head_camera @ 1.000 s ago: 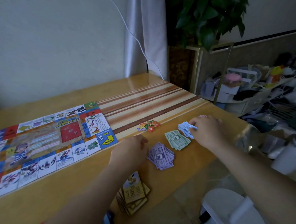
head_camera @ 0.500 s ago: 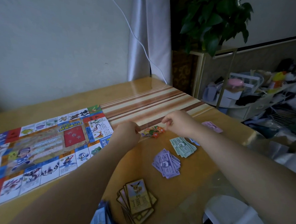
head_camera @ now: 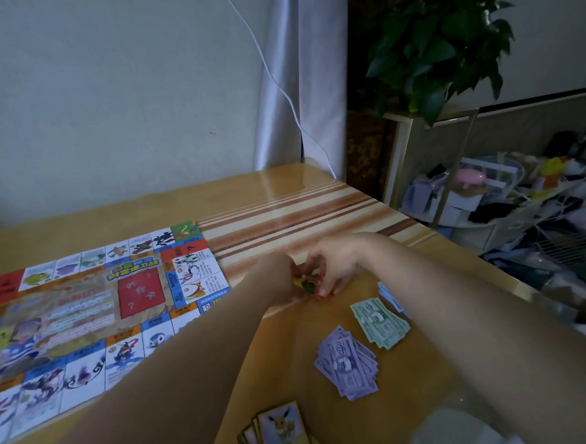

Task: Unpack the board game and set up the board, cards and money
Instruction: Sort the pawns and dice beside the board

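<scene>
The colourful game board [head_camera: 73, 311] lies flat on the left of the wooden table [head_camera: 286, 194]. Just past its right corner, my left hand [head_camera: 274, 275] and my right hand [head_camera: 333, 265] meet over a small packet of red, yellow and green pieces [head_camera: 306, 282], fingers of both curled round it. Right of the hands lie a green money pile [head_camera: 380, 321], a purple money pile [head_camera: 348, 362] and a bit of blue notes [head_camera: 388, 296]. A stack of yellow cards [head_camera: 282, 434] sits at the near edge.
The table's right edge drops off to a cluttered floor with shelves and bags [head_camera: 525, 208]. A potted plant [head_camera: 432, 48] stands behind the far corner. A white cable [head_camera: 276, 76] hangs down the wall. A blurred white object [head_camera: 467, 441] is at the lower right.
My right hand left the blue notes and moved left to the packet of pieces. My left hand moved forward from the purple pile to the same packet. Both now hold it.
</scene>
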Tool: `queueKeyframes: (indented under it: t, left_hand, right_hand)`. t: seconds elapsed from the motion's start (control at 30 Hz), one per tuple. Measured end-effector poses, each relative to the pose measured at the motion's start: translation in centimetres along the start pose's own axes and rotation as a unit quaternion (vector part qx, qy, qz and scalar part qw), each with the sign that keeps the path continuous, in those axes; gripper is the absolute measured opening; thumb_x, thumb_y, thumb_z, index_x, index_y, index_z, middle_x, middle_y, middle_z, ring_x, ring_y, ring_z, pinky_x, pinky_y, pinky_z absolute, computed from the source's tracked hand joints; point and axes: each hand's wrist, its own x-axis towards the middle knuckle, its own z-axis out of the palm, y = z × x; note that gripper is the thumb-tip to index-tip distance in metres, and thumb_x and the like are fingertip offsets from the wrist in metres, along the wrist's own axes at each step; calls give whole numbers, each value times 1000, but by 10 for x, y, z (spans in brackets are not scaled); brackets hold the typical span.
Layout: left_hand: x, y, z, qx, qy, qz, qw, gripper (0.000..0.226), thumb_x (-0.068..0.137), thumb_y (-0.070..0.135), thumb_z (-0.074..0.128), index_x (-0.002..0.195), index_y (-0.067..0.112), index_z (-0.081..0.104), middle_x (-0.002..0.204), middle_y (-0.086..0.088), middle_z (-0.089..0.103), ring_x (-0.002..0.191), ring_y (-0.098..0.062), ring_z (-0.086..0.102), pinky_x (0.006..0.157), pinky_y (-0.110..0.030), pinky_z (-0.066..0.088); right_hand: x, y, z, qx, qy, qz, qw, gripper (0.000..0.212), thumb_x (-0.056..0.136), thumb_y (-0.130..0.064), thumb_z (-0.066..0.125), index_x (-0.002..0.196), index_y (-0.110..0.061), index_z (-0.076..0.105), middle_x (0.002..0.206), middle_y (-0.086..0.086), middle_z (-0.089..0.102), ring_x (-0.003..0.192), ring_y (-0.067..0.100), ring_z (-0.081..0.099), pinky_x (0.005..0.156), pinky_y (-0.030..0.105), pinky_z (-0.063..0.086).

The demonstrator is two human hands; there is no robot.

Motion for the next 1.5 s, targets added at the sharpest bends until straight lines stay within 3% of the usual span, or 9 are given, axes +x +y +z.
queueKeyframes:
  t: [0.2,0.37,0.43,0.53,0.7,0.9,1.13,1.27,1.5]
  left_hand:
    - [8,-11,-1,-108,-41,9,993,46,82,23,73,124,10,60,105,-7,70,83,-18,69,88,-30,53]
    - [9,-19,-2,-198,-42,10,979,30,85,8,68,114,4,66,87,-7,69,66,-11,65,72,-21,56]
    - [11,-19,1,-202,-33,5,979,26,85,6,67,111,3,68,77,-2,66,60,-8,63,63,-17,54]
    - [13,-17,1,-201,-39,1,979,26,85,9,68,110,3,68,76,-2,65,60,-7,61,58,-13,52]
    - [18,-12,-1,-175,-58,-9,983,32,84,12,70,113,0,66,97,-13,69,72,-17,63,84,-29,55]
    - [21,-6,0,-72,-74,15,995,33,86,26,68,110,5,68,107,-11,70,94,-23,68,94,-32,50]
    - [24,-5,1,-38,-70,33,996,30,84,26,69,108,6,70,103,-9,71,90,-20,69,92,-31,51]
    - [26,-6,2,-61,-81,31,994,32,83,24,71,108,5,69,99,-7,72,68,-11,63,85,-25,53]
    - [27,-9,0,-80,-88,39,992,38,83,24,72,114,3,65,94,-4,68,64,-8,60,79,-21,51]
  right_hand:
    - [5,2,2,49,-9,7,999,58,78,6,70,131,-4,48,103,6,56,75,16,61,53,16,54]
    - [3,1,4,2,15,-19,1000,59,78,-2,73,131,-3,48,128,13,52,79,15,62,54,15,54]
    - [3,1,7,-12,20,-32,999,59,78,-4,74,132,-3,48,130,11,51,86,20,63,55,14,54]
    - [2,1,8,-28,27,-43,998,56,78,-5,75,129,-4,52,124,9,53,79,16,62,55,15,54]
    - [5,0,7,-52,25,-27,998,56,78,-11,75,129,-4,51,125,12,55,83,22,68,57,17,55]
    - [8,-4,5,-64,15,-1,998,50,80,-12,74,125,2,55,118,15,63,57,9,60,47,13,49]
    - [11,-4,7,-72,10,-2,997,43,81,-8,73,119,3,58,121,15,61,67,13,61,51,14,52]
    - [8,-4,10,-81,20,-18,996,39,80,-8,73,115,3,59,117,15,63,85,24,69,62,20,56]
    - [7,0,11,-52,19,-40,998,46,80,-8,73,123,-1,56,118,11,62,84,20,67,63,19,57]
